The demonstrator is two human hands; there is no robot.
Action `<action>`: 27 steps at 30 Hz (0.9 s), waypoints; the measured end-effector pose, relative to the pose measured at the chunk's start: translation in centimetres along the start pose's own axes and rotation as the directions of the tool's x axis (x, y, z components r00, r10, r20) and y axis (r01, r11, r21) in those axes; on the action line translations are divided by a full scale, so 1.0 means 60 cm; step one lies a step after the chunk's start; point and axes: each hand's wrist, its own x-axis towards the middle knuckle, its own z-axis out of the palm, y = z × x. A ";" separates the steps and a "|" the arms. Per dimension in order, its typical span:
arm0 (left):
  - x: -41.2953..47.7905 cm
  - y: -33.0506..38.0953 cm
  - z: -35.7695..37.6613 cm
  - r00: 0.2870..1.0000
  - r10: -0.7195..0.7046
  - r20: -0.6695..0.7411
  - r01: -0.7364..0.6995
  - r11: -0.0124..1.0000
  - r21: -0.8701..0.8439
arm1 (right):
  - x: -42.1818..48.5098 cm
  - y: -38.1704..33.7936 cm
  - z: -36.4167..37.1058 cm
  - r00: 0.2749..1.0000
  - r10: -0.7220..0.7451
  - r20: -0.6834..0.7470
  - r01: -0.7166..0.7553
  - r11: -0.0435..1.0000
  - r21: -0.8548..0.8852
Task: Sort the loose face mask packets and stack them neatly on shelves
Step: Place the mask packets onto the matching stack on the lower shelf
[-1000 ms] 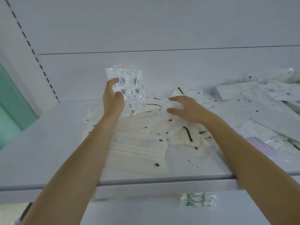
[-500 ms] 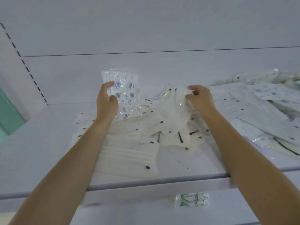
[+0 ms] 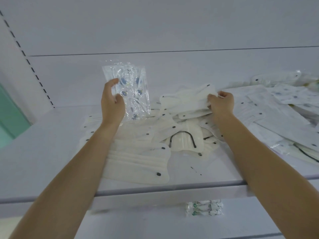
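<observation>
Over a white shelf, the left hand grips a clear patterned packet upright, thumb and fingers curled round its edge. The right hand pinches a cream mask packet just above the loose pile. More packets lie to the right.

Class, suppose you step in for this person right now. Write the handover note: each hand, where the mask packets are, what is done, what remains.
Left hand: grips clear blue-printed packets upright above the shelf.
Right hand: pinches the edge of a cream packet, held just above the cream pile.
Right of it: white packets lie loose and overlapping.
Done: clear packets gathered in the left grip; no neat stack visible.
Left: sort the cream pile and white packets, stack each.
</observation>
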 end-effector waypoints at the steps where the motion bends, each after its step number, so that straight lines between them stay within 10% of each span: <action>1: -0.001 -0.001 0.000 1.000 0.003 -0.005 -0.003 1.000 0.001 | -0.002 -0.001 0.000 1.000 -0.009 -0.006 0.009 1.000 -0.029; 5: 0.004 0.004 -0.002 0.997 0.038 -0.069 -0.038 0.999 -0.003 | -0.017 -0.011 0.002 0.950 -0.309 0.053 0.292 0.812 -0.506; 8: 0.008 0.026 0.000 0.988 0.132 -0.084 -0.136 0.990 -0.041 | -0.045 -0.046 0.019 0.827 -0.521 0.211 0.559 0.722 -0.407; 13: 0.012 0.078 0.005 0.983 0.125 0.134 -0.089 0.966 -0.243 | -0.115 -0.094 0.070 0.738 -0.160 0.655 0.356 0.918 -0.176; 27: -0.186 0.160 -0.151 0.721 -0.060 0.690 0.313 0.917 -0.247 | -0.345 -0.023 -0.020 0.770 -0.478 0.422 0.538 0.843 -0.028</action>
